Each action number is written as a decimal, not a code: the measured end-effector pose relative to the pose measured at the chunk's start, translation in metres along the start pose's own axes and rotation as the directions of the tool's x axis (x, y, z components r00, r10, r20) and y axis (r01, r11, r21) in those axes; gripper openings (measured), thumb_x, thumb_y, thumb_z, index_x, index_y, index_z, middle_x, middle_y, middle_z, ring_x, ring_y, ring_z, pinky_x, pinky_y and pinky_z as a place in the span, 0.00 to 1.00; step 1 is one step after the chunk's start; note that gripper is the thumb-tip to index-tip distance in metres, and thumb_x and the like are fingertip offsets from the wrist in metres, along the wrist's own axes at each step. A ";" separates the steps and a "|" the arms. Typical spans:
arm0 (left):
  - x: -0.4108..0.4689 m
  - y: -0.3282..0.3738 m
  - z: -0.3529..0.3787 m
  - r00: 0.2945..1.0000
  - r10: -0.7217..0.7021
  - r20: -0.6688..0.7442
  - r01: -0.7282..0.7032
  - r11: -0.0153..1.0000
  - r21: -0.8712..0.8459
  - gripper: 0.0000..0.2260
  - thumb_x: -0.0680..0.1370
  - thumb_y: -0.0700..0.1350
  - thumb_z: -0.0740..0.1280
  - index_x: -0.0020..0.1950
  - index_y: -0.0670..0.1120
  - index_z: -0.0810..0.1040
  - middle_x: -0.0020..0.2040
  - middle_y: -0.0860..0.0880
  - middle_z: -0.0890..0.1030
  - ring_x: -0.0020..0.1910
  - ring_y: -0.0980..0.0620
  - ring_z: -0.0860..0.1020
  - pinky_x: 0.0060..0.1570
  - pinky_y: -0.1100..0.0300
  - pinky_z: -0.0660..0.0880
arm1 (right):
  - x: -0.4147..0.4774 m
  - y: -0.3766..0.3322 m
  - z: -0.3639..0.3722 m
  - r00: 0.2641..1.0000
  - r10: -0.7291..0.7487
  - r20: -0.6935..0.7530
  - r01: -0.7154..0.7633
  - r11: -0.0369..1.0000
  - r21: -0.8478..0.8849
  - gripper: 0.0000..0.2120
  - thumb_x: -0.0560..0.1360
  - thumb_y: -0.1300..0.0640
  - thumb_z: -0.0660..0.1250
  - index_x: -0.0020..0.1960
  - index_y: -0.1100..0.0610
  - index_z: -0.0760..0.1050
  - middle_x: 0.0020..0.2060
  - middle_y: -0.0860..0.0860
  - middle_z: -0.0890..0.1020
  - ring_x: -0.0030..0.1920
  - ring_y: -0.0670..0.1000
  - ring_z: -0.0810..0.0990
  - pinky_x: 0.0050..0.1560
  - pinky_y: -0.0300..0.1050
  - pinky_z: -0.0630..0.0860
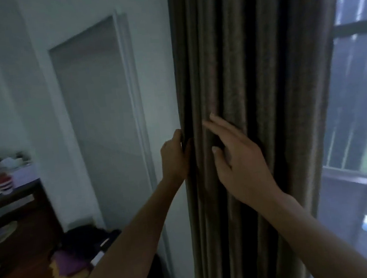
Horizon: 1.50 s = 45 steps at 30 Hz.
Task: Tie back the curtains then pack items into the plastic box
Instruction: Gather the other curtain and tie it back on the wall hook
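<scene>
- Both hands are working the curtain (249,64): left hand (175,156) is curling round its edge, right hand (239,158) is pressing flat beside it, fingers straight.
- Folds may be slipping free: only one hand is gripping.

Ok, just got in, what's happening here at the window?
A person stands at the curtain, which hangs gathered in folds beside the window. The left hand grips its left edge. The right hand lies on the folds with its fingers straight. No tie is around the curtain yet, and no box is in view.
</scene>
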State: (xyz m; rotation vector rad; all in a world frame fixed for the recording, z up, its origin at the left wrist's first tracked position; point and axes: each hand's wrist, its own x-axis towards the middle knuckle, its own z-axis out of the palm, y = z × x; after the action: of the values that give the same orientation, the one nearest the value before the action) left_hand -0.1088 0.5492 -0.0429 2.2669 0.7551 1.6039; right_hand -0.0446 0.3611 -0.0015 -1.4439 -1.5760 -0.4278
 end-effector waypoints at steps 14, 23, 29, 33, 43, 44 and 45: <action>-0.023 -0.119 -0.002 0.956 0.101 0.275 0.016 0.920 -0.392 0.12 0.80 0.51 0.63 0.48 0.42 0.77 0.39 0.52 0.82 0.36 0.61 0.79 0.32 0.65 0.74 | 0.014 -0.025 0.106 0.908 0.294 -0.298 -0.404 0.803 -0.439 0.32 0.78 0.56 0.66 0.78 0.53 0.55 0.76 0.53 0.61 0.72 0.51 0.64 0.70 0.41 0.62; -0.041 -0.138 -0.031 0.919 0.141 0.369 0.033 0.903 -0.428 0.10 0.78 0.40 0.67 0.41 0.44 0.68 0.30 0.61 0.70 0.28 0.68 0.72 0.28 0.73 0.64 | -0.045 -0.007 0.196 0.767 0.554 -0.323 -0.640 0.631 -0.439 0.42 0.79 0.60 0.64 0.78 0.47 0.37 0.59 0.53 0.79 0.45 0.50 0.82 0.44 0.43 0.81; -0.049 -0.153 -0.045 0.875 0.188 0.447 0.024 0.904 -0.427 0.07 0.78 0.43 0.66 0.41 0.44 0.72 0.29 0.59 0.71 0.30 0.65 0.75 0.28 0.71 0.65 | -0.087 0.000 0.216 0.690 0.672 -0.268 -0.720 0.600 -0.349 0.41 0.78 0.64 0.62 0.77 0.39 0.42 0.45 0.52 0.83 0.38 0.49 0.82 0.43 0.50 0.83; -0.061 -0.155 -0.047 0.838 0.151 0.525 0.083 0.914 -0.396 0.06 0.77 0.37 0.68 0.40 0.40 0.76 0.30 0.55 0.75 0.28 0.63 0.73 0.29 0.73 0.66 | -0.096 -0.001 0.221 0.701 0.667 -0.253 -0.712 0.631 -0.308 0.40 0.77 0.63 0.62 0.77 0.37 0.46 0.50 0.52 0.82 0.44 0.51 0.82 0.44 0.53 0.82; -0.098 -0.170 -0.050 0.731 0.005 0.682 0.382 0.826 -0.415 0.05 0.77 0.39 0.68 0.49 0.38 0.82 0.44 0.44 0.85 0.42 0.50 0.82 0.43 0.60 0.77 | -0.127 -0.019 0.262 0.687 0.711 -0.149 -0.713 0.618 -0.331 0.29 0.80 0.66 0.58 0.78 0.51 0.56 0.68 0.58 0.70 0.53 0.54 0.80 0.54 0.39 0.75; -0.098 -0.170 -0.050 0.729 -0.004 0.684 0.397 0.817 -0.418 0.05 0.77 0.39 0.68 0.49 0.38 0.82 0.44 0.44 0.85 0.41 0.51 0.82 0.43 0.59 0.77 | -0.130 -0.020 0.265 0.682 0.717 -0.144 -0.714 0.609 -0.346 0.30 0.79 0.66 0.59 0.78 0.52 0.56 0.68 0.57 0.70 0.53 0.54 0.80 0.54 0.40 0.76; -0.097 -0.171 -0.051 0.733 -0.017 0.681 0.408 0.811 -0.419 0.05 0.77 0.39 0.68 0.49 0.38 0.82 0.43 0.45 0.85 0.41 0.52 0.81 0.43 0.59 0.77 | -0.131 -0.020 0.269 0.681 0.719 -0.141 -0.711 0.603 -0.362 0.30 0.79 0.66 0.60 0.78 0.52 0.56 0.67 0.57 0.71 0.53 0.54 0.80 0.53 0.41 0.77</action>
State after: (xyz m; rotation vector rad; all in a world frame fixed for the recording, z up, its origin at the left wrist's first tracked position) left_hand -0.2252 0.6336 -0.1861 1.9757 0.2964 0.6741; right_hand -0.1831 0.4845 -0.2372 -2.2539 -0.7974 -0.2375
